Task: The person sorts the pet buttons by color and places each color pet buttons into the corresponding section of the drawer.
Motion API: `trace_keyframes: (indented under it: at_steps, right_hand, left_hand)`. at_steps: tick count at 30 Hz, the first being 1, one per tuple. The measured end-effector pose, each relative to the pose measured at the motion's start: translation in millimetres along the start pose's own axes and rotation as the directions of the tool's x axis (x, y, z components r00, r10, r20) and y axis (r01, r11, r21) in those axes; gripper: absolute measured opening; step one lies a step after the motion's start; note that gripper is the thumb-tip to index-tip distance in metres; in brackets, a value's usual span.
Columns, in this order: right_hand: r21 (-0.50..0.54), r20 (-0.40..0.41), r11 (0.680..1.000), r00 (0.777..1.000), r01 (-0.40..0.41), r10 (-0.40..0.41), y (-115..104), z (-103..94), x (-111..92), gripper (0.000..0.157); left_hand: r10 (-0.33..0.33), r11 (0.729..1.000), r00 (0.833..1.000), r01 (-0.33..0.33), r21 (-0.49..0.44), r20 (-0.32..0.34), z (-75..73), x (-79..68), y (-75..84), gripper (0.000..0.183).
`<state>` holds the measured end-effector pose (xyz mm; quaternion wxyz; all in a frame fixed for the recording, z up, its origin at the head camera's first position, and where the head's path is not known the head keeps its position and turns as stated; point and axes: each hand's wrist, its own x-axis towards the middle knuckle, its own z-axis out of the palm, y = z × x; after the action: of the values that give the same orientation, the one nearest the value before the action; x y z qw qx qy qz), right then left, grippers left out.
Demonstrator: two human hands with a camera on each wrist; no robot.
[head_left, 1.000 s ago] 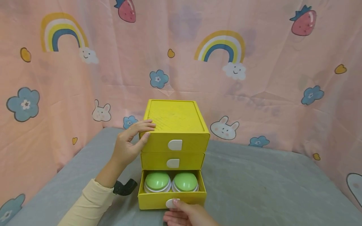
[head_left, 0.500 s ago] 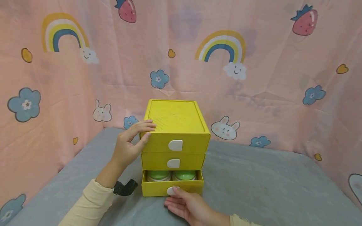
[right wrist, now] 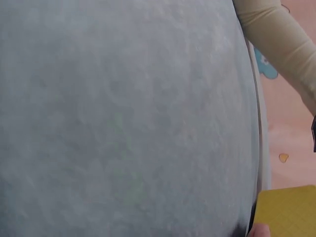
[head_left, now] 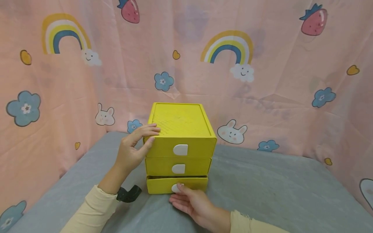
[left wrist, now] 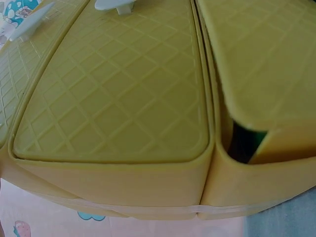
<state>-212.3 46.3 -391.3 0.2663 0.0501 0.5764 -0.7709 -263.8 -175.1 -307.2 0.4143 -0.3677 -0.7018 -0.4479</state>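
A yellow three-drawer box stands on the grey cloth in the head view. My left hand rests at its upper left front corner, fingers on top and thumb against the front. The bottom drawer sticks out slightly, leaving a narrow gap along its top edge. At its white handle, the thumb of my right hand presses, while the other fingers extend below the drawer front. The left wrist view shows the bottom drawer jutting past its frame; inside, a sliver of dark green shows.
A black strap-like piece is at my left wrist. Grey cloth covers the surface on both sides of the box. A pink patterned curtain hangs behind and at the sides.
The bottom drawer has slid inward, my right hand moving forward with it. Two green-lidded round containers that showed inside it are now hidden. My left hand has stayed in place.
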Motion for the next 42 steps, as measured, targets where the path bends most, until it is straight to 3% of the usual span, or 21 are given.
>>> trace_keyframes:
  at_steps: [9, 20, 32, 38, 42]
  right_hand:
    - [-0.001, -0.007, 1.0, 1.0, 0.022, -0.022, -2, 0.1, 10, 0.056]
    - [-0.098, 0.027, 0.995, 1.0, 0.016, -0.013, -7, -10.1, 14, 0.051]
    - [-0.155, 0.04, 0.987, 0.999, 0.04, -0.034, -8, -18.3, 17, 0.053]
    - [-0.163, 0.018, 0.983, 0.997, 0.08, -0.078, -15, -38.4, 6, 0.053]
    - [-0.217, -0.069, 0.967, 0.986, 0.133, -0.151, -36, -67.8, -15, 0.058]
  left_hand:
    - [0.019, 1.0, 1.0, -0.019, -0.011, -0.007, 1.0, 0.5, 0.6, 0.031]
    - [-0.006, 1.0, 1.0, 0.006, -0.009, -0.008, 2.2, 1.5, -0.9, 0.03]
    - [0.015, 1.0, 1.0, -0.015, -0.022, -0.011, 5.7, 3.7, -5.1, 0.03]
    - [0.028, 0.999, 1.0, -0.029, -0.04, -0.008, 8.0, 2.4, -6.4, 0.031]
    - [0.004, 0.999, 1.0, -0.004, -0.031, -0.007, 4.1, -2.5, -5.4, 0.031]
